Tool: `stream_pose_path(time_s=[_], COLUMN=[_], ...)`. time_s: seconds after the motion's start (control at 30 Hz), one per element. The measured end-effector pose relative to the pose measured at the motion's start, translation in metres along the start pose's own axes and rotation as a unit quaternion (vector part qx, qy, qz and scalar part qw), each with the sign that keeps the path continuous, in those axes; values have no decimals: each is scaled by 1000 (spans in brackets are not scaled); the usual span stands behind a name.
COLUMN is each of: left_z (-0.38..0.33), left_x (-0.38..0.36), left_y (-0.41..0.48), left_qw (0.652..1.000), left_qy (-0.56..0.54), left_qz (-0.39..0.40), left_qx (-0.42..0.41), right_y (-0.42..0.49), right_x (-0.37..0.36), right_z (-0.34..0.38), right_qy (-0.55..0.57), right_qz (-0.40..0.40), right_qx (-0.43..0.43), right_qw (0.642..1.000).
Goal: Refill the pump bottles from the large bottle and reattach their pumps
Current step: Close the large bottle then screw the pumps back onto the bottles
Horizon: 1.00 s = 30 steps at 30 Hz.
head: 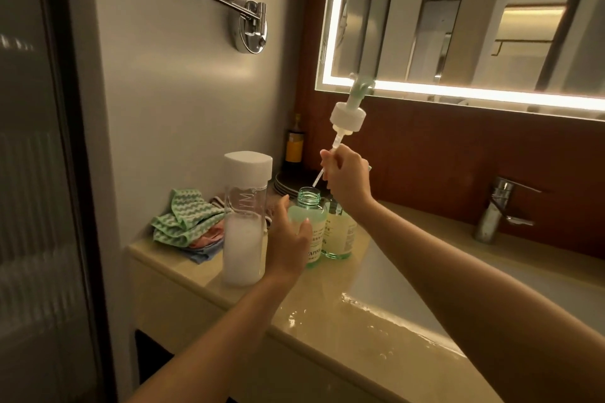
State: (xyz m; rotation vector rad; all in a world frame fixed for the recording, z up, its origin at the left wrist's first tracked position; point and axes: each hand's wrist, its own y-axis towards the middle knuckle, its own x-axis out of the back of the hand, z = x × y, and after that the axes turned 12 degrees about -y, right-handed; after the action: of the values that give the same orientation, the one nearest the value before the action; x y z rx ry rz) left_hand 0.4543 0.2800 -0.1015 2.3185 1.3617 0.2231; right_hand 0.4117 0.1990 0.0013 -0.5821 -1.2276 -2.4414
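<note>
Fingers point(306, 226), left hand point(288, 239), grip "ZAPING" bottle point(309, 206); right hand point(345, 173) holds pump point(347, 116).

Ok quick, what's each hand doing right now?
Left hand: grips the open green bottle.
Right hand: holds the pump by its tube.

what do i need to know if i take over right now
Left grip holds the open pump bottle upright on the counter.
Right grip pinches the pump by its dip tube, tip just above the bottle's mouth.
Large bottle stands capped at left, partly full of white liquid.
Done: pouring here seems finished; level hard to read.
Left: lower the tube in, screw the pump on. Second bottle stands behind, top hidden; check it.
</note>
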Motion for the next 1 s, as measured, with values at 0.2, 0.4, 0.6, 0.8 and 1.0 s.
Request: stream_pose_path(time_s=[0.2,0.4,0.6,0.8,1.0], left_z=[24,37,39,37,37], left_x=[2,2,2,2,3], left_y=[2,-7,-5,-5,-5], left_qw=[999,999,1000,999,1000], left_qy=[13,19,17,31,19], left_qz=[4,-10,-7,-6,1], left_qx=[-32,-27,-18,-19,-7], right_y=[1,-6,-11,-18,-21], right_x=[-28,-32,-40,-44,-42], right_z=[-21,-17,-17,-13,-12], right_qy=[-45,94,75,52,61], right_qz=[110,154,106,25,13], right_qx=[-62,-137,-121,-122,-93], right_qw=[991,974,984,991,994])
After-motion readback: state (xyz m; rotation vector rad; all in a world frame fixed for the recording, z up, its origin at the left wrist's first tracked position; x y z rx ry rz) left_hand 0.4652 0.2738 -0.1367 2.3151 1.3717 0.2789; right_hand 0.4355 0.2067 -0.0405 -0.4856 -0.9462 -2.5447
